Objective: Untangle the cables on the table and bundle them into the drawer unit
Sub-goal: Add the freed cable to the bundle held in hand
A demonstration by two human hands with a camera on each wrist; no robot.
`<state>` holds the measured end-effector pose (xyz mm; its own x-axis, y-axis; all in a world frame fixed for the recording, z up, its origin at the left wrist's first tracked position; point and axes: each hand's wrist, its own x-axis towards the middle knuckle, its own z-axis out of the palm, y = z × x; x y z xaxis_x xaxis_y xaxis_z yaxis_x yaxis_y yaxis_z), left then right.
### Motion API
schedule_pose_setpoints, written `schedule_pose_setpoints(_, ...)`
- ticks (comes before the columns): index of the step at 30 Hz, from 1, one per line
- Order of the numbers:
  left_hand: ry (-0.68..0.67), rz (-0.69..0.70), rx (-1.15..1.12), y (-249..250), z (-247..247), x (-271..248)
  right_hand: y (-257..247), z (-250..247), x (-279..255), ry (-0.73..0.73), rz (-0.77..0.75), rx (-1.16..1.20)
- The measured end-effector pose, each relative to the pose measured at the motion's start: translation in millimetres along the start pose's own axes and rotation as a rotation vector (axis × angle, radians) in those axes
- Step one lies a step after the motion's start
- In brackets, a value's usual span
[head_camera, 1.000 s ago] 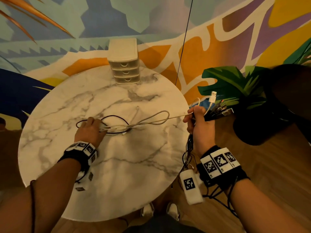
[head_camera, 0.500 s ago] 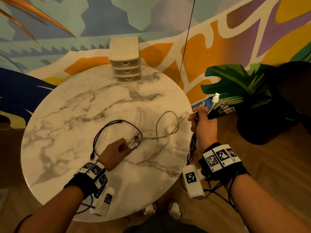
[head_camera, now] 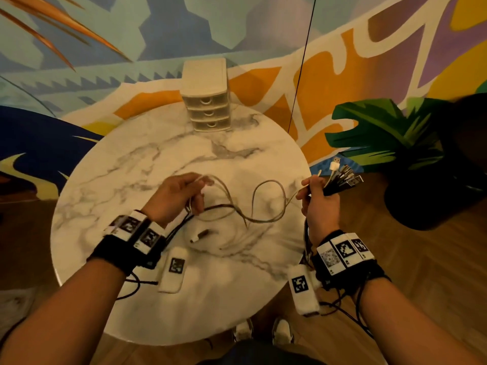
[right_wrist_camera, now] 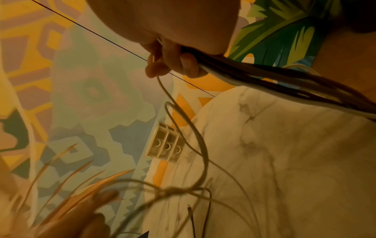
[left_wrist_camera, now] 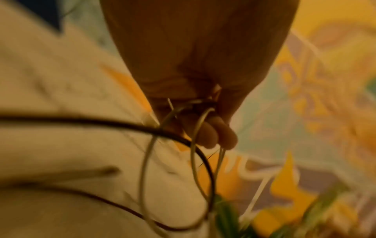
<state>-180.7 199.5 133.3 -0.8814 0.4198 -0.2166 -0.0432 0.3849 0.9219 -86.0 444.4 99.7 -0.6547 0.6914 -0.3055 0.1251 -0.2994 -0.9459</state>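
Left hand raised off the round marble table, fingers curled round loops of a pale cable and a black cable. Right hand at the table's edge, fist closed on a bundle of cables, plug ends fanned out past the knuckles, away from the left hand. Pale cable strung in slack curves between the two hands, pinched at the right fingertips. Loose plug end lying on the marble just below the left hand, towards the wrist. Drawer unit standing well beyond both hands at the table's far rim, all three drawers closed. Painted wall behind it; dark plant pot on the floor, beyond the right hand.
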Motion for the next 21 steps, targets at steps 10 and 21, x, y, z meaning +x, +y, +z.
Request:
schedule_pose_setpoints(10, 0.037, -0.016, 0.543, -18, -61, 1, 0, -17, 19, 0.189, 0.063, 0.059)
schedule_pose_setpoints(21, -0.044, -0.061, 1.142, -60, -69, 5, 0, -13, 17, 0.187, 0.077, 0.058)
